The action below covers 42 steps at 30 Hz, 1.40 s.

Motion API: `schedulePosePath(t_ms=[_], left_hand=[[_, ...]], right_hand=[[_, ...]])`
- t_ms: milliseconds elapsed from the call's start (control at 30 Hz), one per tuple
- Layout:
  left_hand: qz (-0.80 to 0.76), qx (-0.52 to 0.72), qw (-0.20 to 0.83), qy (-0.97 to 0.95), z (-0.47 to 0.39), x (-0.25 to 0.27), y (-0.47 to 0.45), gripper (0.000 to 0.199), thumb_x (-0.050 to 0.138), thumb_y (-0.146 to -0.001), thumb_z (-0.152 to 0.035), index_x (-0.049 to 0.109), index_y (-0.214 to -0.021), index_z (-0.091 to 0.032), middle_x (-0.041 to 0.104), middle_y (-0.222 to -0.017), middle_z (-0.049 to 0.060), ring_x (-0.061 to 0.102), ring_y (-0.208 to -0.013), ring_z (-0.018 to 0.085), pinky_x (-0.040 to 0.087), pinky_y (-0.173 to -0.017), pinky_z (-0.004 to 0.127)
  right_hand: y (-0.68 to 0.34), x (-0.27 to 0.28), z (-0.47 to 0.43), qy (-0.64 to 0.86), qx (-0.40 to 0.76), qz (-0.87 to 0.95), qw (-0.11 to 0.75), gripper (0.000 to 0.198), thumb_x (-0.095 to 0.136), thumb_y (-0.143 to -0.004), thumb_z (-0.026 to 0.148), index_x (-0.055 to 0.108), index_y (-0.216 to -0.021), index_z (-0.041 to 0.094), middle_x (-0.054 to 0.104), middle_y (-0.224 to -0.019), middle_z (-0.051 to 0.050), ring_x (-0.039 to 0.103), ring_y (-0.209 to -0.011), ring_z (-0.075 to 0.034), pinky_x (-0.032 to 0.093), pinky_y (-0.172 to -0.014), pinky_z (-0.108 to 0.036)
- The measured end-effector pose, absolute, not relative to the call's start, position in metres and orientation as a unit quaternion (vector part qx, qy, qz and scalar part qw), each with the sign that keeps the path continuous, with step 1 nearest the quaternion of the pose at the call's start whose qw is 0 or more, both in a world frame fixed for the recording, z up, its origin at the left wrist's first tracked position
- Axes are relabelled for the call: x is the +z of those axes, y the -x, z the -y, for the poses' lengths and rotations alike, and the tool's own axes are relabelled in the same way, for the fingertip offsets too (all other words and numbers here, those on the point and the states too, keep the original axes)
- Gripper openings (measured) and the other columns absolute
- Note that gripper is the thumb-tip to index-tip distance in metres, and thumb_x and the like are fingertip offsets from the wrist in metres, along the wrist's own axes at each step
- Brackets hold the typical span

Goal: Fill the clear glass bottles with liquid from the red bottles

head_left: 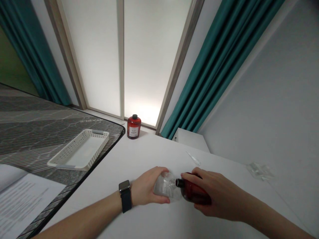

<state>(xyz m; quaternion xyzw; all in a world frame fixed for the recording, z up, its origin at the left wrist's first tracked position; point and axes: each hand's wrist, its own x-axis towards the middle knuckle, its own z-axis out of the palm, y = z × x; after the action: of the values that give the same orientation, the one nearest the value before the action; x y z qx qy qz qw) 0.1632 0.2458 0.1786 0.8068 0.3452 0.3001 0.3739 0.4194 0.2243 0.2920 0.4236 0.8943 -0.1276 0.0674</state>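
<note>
My left hand (149, 186), with a dark-strapped watch at its wrist, is wrapped round a clear transparent bottle (164, 186) over the white table. In my right hand (211, 191) is a dark red bottle (195, 188), tipped on its side with its black-rimmed neck pointing left. That neck meets or nearly touches the clear bottle's mouth; whether they touch, I cannot tell. No cap shows on the red bottle's neck. Beyond both hands lies a clear plastic dropper (193, 158).
Another red bottle (134, 127), black-capped and labelled, stands at the white table's (117, 159) far edge. On the grey patterned surface at left are a white perforated basket (67, 165) and printed paper (32, 202). A crumpled clear plastic wrapper (260, 171) lies at right.
</note>
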Motion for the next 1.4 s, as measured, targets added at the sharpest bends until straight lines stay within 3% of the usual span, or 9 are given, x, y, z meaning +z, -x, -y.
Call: schedulePosePath(t_ms=[1400], left_hand=[[-0.338,0.302,0.373,-0.81,-0.2468,0.1773,-0.1633,0.076,0.089,-0.063,-0.035,0.049,-0.126,-0.019,0.062,-0.121,0.01,0.061,-0.108,0.03,0.048,-0.096,0.043]], right_hand=[[-0.4212,0.2945,-0.2226,-0.436,-0.122,-0.887,0.085,0.072,0.067,-0.071,0.022,0.044,-0.138,0.034,0.059,-0.113,-0.007,0.062,-0.09,-0.026,0.047,-0.076,-0.038]])
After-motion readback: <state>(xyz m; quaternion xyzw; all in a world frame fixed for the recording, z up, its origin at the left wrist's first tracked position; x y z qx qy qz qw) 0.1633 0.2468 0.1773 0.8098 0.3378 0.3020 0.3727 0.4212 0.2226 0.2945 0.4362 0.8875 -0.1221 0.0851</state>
